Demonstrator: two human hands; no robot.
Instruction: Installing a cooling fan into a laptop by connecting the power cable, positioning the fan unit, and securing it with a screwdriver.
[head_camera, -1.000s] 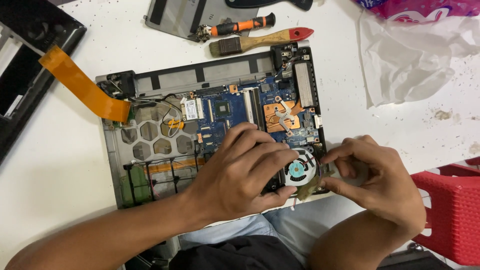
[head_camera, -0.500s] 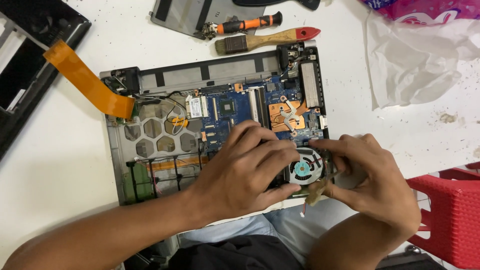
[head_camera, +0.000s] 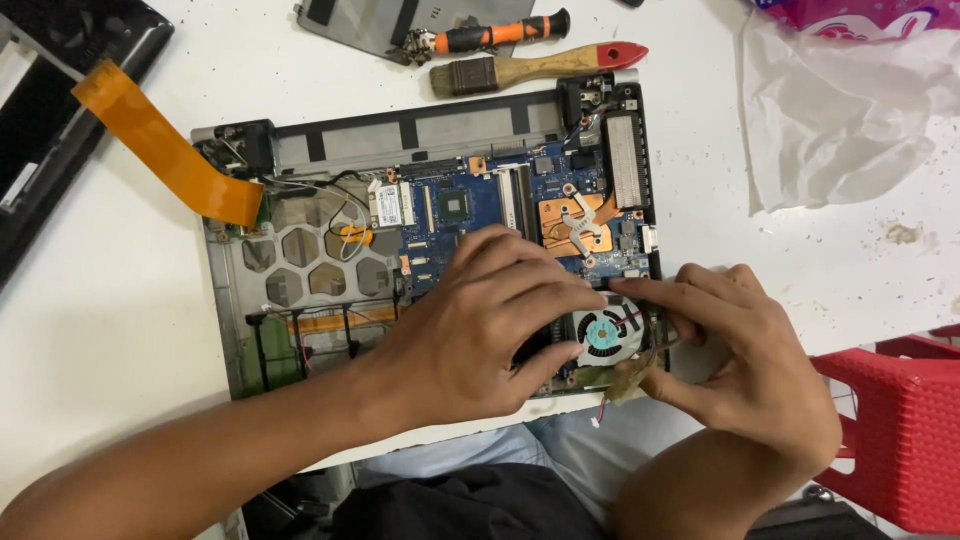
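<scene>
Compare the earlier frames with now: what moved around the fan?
The right hand slid its fingers further over the fan, its thumb now at the taped cable end. The left hand stayed pressed on the laptop base; brush and screwdriver unmoved.

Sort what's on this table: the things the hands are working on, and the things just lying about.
In hand:
left hand
right hand
cooling fan
opened laptop base

Lying about:
screwdriver
brush
orange ribbon cable
plastic bag
red stool
</scene>
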